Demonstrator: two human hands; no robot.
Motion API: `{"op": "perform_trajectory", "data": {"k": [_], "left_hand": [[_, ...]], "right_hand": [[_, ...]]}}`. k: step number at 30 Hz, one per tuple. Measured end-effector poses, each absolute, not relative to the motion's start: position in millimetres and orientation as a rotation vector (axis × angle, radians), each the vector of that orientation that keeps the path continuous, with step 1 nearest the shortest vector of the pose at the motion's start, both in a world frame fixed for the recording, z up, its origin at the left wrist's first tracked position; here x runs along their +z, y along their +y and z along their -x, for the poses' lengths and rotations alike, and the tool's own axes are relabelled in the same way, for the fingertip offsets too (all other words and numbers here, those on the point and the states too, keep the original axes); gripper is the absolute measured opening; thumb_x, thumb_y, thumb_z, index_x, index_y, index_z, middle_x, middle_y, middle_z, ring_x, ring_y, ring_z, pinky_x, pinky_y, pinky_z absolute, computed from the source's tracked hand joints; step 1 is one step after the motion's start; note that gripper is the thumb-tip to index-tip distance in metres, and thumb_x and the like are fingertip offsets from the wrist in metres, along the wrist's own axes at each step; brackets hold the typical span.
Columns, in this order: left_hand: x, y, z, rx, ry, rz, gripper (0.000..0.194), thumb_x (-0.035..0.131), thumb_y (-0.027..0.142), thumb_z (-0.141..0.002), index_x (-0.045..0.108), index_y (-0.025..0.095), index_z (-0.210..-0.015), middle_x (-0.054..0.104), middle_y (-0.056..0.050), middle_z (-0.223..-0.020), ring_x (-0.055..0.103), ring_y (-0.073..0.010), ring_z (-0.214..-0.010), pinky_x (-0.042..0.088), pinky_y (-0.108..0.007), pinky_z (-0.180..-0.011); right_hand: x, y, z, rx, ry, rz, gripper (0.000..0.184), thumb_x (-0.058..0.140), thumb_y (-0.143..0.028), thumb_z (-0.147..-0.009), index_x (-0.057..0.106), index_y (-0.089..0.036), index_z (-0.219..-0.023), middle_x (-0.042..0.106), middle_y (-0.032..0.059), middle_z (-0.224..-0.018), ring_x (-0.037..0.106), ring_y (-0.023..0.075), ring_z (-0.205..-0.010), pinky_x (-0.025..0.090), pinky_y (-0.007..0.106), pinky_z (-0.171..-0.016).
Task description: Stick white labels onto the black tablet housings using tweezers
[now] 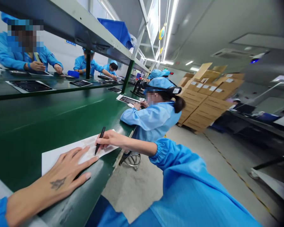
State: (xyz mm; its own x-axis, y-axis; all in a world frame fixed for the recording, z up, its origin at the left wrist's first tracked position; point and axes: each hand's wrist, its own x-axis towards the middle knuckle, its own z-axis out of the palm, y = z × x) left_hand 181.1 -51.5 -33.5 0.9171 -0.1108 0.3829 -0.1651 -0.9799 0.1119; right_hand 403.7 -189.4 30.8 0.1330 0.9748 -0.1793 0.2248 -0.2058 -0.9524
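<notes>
The left hand (54,176) lies open and flat, its fingers spread and pressing on a white sheet of paper (61,159), while the right hand (110,140) grasps a black pen (99,141) tilted down, its tip at the sheet or just above it; the picture does not settle which. The sheet lies on a green bench (26,135), with its right corner close to the bench's edge. The bench top looks smooth, so if the left hand eased off, the pen's drag could likely slide the sheet and skew any mark. A dropped pen could roll over that edge onto the concrete floor (130,195). Farther along the bench, a co-worker in a light-blue smock (151,121) sits at a sheet bearing a dark panel (129,100), probably too far off to jostle these hands. Beyond, cardboard cartons (203,97) stand stacked on a pallet.
</notes>
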Motion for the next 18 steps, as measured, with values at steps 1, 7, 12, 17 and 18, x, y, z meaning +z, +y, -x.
{"op": "perform_trajectory", "data": {"k": [1, 7, 12, 17, 18], "left_hand": [[-36.7, -52.2, -182.1, 0.578, -0.183, -2.933, 0.046, 0.045, 0.054, -0.1, 0.043, 0.049, -0.145, 0.041, 0.002, -0.156, 0.046, -0.0323, -0.132, 0.044, -0.046, -0.102], [-28.1, -64.6, -179.6, 0.361, -0.149, -2.919, 0.045, 0.038, 0.054, -0.103, 0.043, 0.045, -0.147, 0.037, -0.005, -0.157, 0.038, -0.0363, -0.137, 0.037, -0.057, -0.107], [0.1, -76.2, -178.0, 0.162, -0.133, -2.907, 0.048, 0.044, 0.049, -0.102, 0.045, 0.035, -0.148, 0.032, -0.01, -0.159, 0.035, -0.0382, -0.138, 0.034, -0.058, -0.11], [2.4, -83.1, -177.5, 0.142, -0.097, -2.944, 0.047, 0.049, 0.047, -0.1, 0.048, 0.035, -0.146, 0.036, -0.013, -0.156, 0.041, -0.0389, -0.134, 0.035, -0.057, -0.108], [1.1, -84.2, -177.4, 0.156, -0.101, -2.951, 0.047, 0.049, 0.047, -0.1, 0.048, 0.036, -0.146, 0.038, -0.012, -0.154, 0.041, -0.0383, -0.134, 0.036, -0.056, -0.108]], "right_hand": [[30.5, -189.1, -403.5, 1.135, -1.199, 1.587, 0.048, 0.077, -0.06, -0.074, 0.065, -0.014, -0.079, 0.07, 0.0018, -0.071, 0.057, 0.0107, -0.063, 0.044, 0.023, -0.063], [24.9, -194.8, -394.7, 1.018, -1.151, 1.65, 0.049, 0.075, -0.062, -0.073, 0.068, -0.014, -0.078, 0.069, 0.0026, -0.069, 0.057, 0.0117, -0.061, 0.044, 0.024, -0.059], [19.5, -204.3, -390.6, 0.917, -1.056, 1.699, 0.053, 0.076, -0.066, -0.07, 0.07, -0.014, -0.078, 0.07, 0.0053, -0.069, 0.059, 0.014, -0.062, 0.046, 0.027, -0.062], [24.3, -203.6, -382.8, 0.888, -1.045, 1.693, 0.055, 0.077, -0.067, -0.066, 0.072, -0.014, -0.075, 0.071, 0.0055, -0.068, 0.061, 0.0162, -0.064, 0.048, 0.029, -0.066], [26.5, -202.3, -381.3, 0.886, -1.048, 1.688, 0.054, 0.078, -0.067, -0.065, 0.072, -0.014, -0.075, 0.071, 0.0053, -0.068, 0.062, 0.0163, -0.065, 0.048, 0.029, -0.067]]}}
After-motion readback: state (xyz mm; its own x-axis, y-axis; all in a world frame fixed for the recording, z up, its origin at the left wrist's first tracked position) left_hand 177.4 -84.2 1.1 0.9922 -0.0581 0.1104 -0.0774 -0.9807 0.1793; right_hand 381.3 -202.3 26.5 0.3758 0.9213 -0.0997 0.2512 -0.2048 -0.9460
